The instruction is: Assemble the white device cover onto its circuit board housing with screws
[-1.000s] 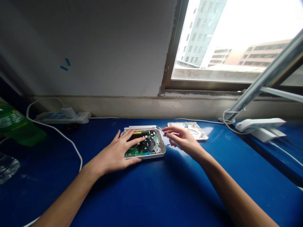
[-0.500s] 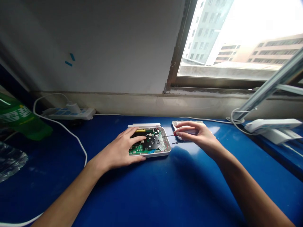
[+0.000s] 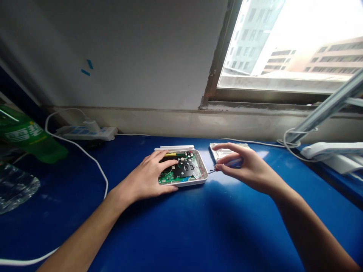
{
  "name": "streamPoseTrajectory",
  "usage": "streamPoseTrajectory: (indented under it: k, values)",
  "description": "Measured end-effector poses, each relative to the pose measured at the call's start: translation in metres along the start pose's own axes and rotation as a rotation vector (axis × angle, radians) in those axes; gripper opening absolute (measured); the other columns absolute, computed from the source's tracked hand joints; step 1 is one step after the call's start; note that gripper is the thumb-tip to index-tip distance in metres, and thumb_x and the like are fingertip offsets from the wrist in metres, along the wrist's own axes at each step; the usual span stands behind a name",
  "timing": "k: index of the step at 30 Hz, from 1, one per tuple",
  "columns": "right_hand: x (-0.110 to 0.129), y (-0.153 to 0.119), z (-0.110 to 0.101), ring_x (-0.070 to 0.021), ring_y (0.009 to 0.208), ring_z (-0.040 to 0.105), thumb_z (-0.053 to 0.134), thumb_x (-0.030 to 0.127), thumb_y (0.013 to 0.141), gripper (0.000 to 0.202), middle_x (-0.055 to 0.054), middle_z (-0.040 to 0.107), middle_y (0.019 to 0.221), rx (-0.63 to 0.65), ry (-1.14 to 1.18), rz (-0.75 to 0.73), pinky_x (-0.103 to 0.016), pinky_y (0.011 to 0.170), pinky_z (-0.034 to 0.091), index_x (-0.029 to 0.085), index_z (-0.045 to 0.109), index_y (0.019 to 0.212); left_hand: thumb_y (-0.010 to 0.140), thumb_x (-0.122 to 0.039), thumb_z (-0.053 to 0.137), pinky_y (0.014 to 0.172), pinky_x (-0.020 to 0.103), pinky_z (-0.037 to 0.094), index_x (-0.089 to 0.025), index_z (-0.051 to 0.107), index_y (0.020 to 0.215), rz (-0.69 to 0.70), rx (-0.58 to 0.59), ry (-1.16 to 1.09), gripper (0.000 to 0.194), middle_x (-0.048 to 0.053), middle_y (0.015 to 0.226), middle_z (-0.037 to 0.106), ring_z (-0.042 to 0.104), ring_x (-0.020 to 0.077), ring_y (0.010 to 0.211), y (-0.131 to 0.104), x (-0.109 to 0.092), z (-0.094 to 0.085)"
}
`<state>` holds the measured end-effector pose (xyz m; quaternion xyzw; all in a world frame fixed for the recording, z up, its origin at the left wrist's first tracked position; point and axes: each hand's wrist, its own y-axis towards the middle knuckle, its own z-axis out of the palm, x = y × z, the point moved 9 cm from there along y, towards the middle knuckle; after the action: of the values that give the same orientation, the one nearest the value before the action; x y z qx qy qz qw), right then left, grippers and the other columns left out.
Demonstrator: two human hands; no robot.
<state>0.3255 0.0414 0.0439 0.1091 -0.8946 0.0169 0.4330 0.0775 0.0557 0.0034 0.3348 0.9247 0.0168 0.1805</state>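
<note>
An opened white device (image 3: 200, 182) lies on the blue table, its green circuit board (image 3: 170, 176) and black plate (image 3: 184, 169) exposed. My left hand (image 3: 150, 173) lies over the device's left side, fingers spread, thumb along the near edge. Beside the device's right end, my right hand (image 3: 244, 164) pinches a small screwdriver (image 3: 217, 169) with a red collar, its shaft pointing left to the device's right edge. Small dark screws (image 3: 211, 170) lie near the tip. A white cover (image 3: 213, 146) sits behind my right hand, partly hidden.
At the left are a green bottle (image 3: 31, 136), a clear plastic bottle (image 3: 17, 189), a power strip (image 3: 106, 133) and a white cable (image 3: 90, 154). On the right stand a metal bar (image 3: 320, 109) and white adapters (image 3: 329, 151). Wall and window rise behind.
My right hand has moved the screwdriver down and right, from over the board to the device's right edge. My left hand stays on the device. The whole view has shifted slightly.
</note>
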Motion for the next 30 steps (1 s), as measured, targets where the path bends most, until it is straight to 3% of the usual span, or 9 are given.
streamPoseTrajectory:
  k: [5, 7, 10, 14, 24, 30]
  values:
    - [0.02, -0.002, 0.019, -0.023, 0.077, 0.076, 0.069, 0.03, 0.088, 0.037, -0.004, 0.079, 0.09, -0.007, -0.141, -0.089, -0.028, 0.063, 0.058, 0.026, 0.068, 0.126, 0.076, -0.06, 0.083, 0.123, 0.063, 0.034, -0.033, 0.061, 0.147, 0.023, -0.014, -0.019, 0.079, 0.012, 0.161, 0.045, 0.033, 0.0442, 0.153, 0.0, -0.001, 0.0]
    - [0.016, -0.002, 0.018, -0.0236, 0.08, 0.076, 0.069, 0.035, 0.091, 0.034, -0.005, 0.079, 0.092, 0.005, -0.127, -0.08, -0.029, 0.065, 0.059, 0.026, 0.069, 0.123, 0.077, -0.059, 0.083, 0.124, 0.061, 0.033, -0.033, 0.06, 0.148, 0.027, -0.007, -0.027, 0.079, 0.011, 0.162, 0.044, 0.032, 0.0422, 0.153, 0.001, 0.0, 0.0]
    - [-0.001, -0.001, 0.018, -0.0249, 0.079, 0.076, 0.074, 0.047, 0.089, 0.032, -0.008, 0.079, 0.092, 0.12, -0.026, 0.001, -0.031, 0.067, 0.06, 0.021, 0.076, 0.108, 0.077, -0.061, 0.082, 0.124, 0.059, 0.033, -0.033, 0.058, 0.149, 0.023, 0.002, -0.037, 0.081, 0.011, 0.164, 0.042, 0.032, 0.0402, 0.154, 0.001, 0.002, 0.0]
    - [-0.011, 0.0, 0.015, -0.0253, 0.076, 0.076, 0.077, 0.055, 0.086, 0.038, -0.009, 0.077, 0.08, 0.185, 0.026, 0.058, -0.031, 0.068, 0.06, 0.018, 0.08, 0.093, 0.077, -0.064, 0.081, 0.123, 0.06, 0.034, -0.032, 0.058, 0.149, 0.027, 0.002, -0.045, 0.082, 0.012, 0.164, 0.041, 0.031, 0.0405, 0.154, 0.002, 0.003, 0.0]
    - [-0.032, 0.0, 0.011, -0.0302, 0.092, 0.077, 0.077, 0.058, 0.086, 0.042, -0.012, 0.079, 0.099, 0.296, 0.171, 0.129, -0.039, 0.084, 0.064, 0.018, 0.079, 0.1, 0.076, -0.065, 0.082, 0.122, 0.06, 0.036, -0.033, 0.059, 0.148, 0.041, -0.009, -0.057, 0.083, 0.011, 0.163, 0.043, 0.032, 0.0423, 0.154, 0.002, 0.004, 0.0]
    - [-0.034, -0.006, 0.038, -0.0204, 0.076, 0.072, 0.064, 0.06, 0.096, 0.044, -0.009, 0.077, 0.095, 0.474, 0.086, 0.1, -0.029, 0.065, 0.057, 0.02, 0.07, 0.113, 0.078, -0.064, 0.081, 0.123, 0.06, 0.034, -0.033, 0.057, 0.15, 0.029, 0.01, -0.047, 0.082, 0.011, 0.166, 0.039, 0.031, 0.0404, 0.155, 0.001, 0.004, 0.001]
